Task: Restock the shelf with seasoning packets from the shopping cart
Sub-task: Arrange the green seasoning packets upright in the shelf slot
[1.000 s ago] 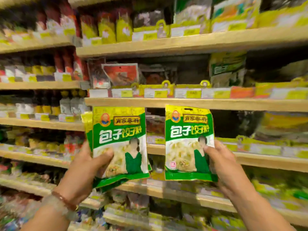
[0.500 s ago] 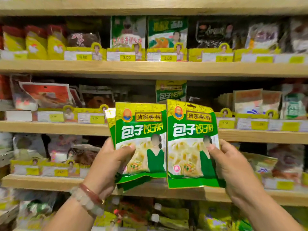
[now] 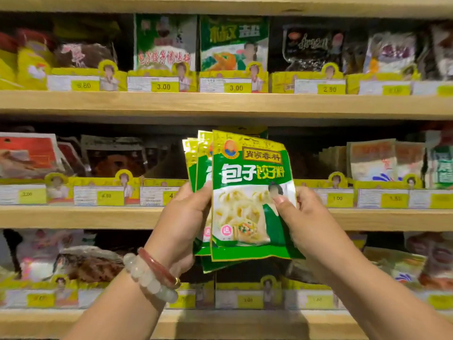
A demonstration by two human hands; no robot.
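Observation:
A stack of green and yellow seasoning packets (image 3: pixel 247 197) with white lettering stands upright in front of the middle wooden shelf (image 3: pixel 103 217). My left hand (image 3: pixel 186 217) grips the stack's left edge, thumb on the front; two bracelets circle that wrist. My right hand (image 3: pixel 308 224) pinches the front packet at its right edge, thumb on its face. Behind the stack's top, a matching green packet (image 3: pixel 247 130) peeks out in a dark shelf slot. The shopping cart is out of view.
Three wooden shelves carry rows of seasoning bags behind yellow price tags (image 3: pixel 235 87). Red and brown bags (image 3: pixel 29 155) fill the middle shelf's left, pale bags (image 3: pixel 372 158) its right. The lower shelf (image 3: pixel 220 322) juts out below my wrists.
My hands came together: the single packet in my right hand now lies on top of the left hand's packets as one stack. The view shifted right and closer to the shelf.

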